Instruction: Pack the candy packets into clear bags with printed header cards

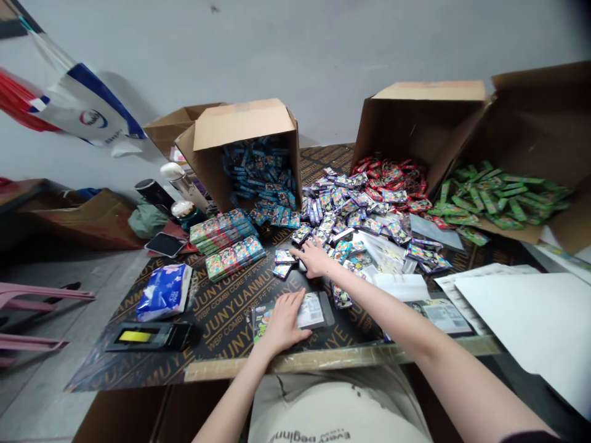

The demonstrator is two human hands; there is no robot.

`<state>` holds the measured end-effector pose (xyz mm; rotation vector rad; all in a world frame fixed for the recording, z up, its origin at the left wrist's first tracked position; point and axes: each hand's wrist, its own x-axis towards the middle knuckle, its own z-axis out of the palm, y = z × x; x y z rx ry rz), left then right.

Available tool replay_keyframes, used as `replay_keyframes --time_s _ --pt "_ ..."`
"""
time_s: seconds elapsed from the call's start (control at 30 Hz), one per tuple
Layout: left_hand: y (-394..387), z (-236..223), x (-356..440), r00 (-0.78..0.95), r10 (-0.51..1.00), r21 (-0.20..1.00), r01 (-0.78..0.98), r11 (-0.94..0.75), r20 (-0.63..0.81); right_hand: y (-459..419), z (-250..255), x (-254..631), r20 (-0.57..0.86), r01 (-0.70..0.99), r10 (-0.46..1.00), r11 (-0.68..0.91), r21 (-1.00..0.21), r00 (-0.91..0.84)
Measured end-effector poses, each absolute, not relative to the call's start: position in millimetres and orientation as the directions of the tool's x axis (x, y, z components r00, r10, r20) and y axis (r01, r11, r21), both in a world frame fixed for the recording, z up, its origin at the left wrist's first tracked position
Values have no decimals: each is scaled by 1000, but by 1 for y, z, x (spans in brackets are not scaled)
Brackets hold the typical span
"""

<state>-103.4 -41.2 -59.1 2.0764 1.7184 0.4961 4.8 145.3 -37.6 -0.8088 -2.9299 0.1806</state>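
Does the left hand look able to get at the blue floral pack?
Likely yes: beyond the flat package under the left hand, bare tabletop leads to the blue floral pack.

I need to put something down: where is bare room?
Black gold-lettered tabletop lies bare between the blue floral tissue pack and the flat printed package under the left hand, nearer than the stacked multicoloured boxes. It's crowded beyond the right hand: heaped small purple boxes.

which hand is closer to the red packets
Right. The right hand is by purple packets, left of the red packets; the left hand is farther back, on a flat package.
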Motion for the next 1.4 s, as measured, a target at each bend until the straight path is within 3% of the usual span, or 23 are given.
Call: replay_keyframes --time_s 0.17,0.27,0.37,0.43,0.5,0.57,0.67,0.77,0.83,0.9,0.97,1.03,1.1,1.2,1.4 --pt "-29 -55 -102 -4 1000 669 743 -3 9 135 -27 30 97 462 492 857 -228 -865" --pt "-17 -47 -90 -182 981 825 563 48 67 119 -17 39 230 528 672 712 -464 -704" --pt "-7 -35 -75 -313 939 930 367 -18 142 97 -12 47 211 492 847 466 -735 -488" --pt "-2 -27 -72 -405 906 973 228 -28 121 83 -12 56 153 438 884 362 -823 -442" --pt "1 -20 -75 -459 888 999 37 0 17 71 -11 71 142 405 870 358 -842 -473" --pt "3 -13 -83 -395 910 984 -163 67 -127 62 -7 88 190 393 837 426 -815 -513" --pt "3 -8 -91 -69 953 921 -287 263 -294 50 3 109 261 345 735 561 -753 -626" --pt "1 -7 -90 186 916 893 -222 392 -356 42 10 117 231 234 568 627 -743 -790" --pt "-1 -9 -88 207 915 913 -151 380 -346 39 10 118 220 224 540 637 -738 -813" --pt "-4 -12 -89 139 954 963 -9 271 -267 40 6 119 239 289 605 643 -709 -759" --pt "-11 -17 -94 101 988 955 285 84 -117 44 -2 123 268 393 695 635 -665 -667" --pt "-19 -24 -101 158 987 788 610 -82 -19 48 -11 128 284 484 748 622 -616 -600" --pt "-27 -31 -105 215 976 594 789 -159 -24 50 -20 131 275 535 754 629 -564 -596" --pt "-36 -37 -108 201 979 514 841 -168 -10 48 -29 132 249 547 720 666 -507 -647" --pt "-38 -22 -108 176 982 615 767 -184 75 43 -23 126 193 430 653 663 -613 -732"
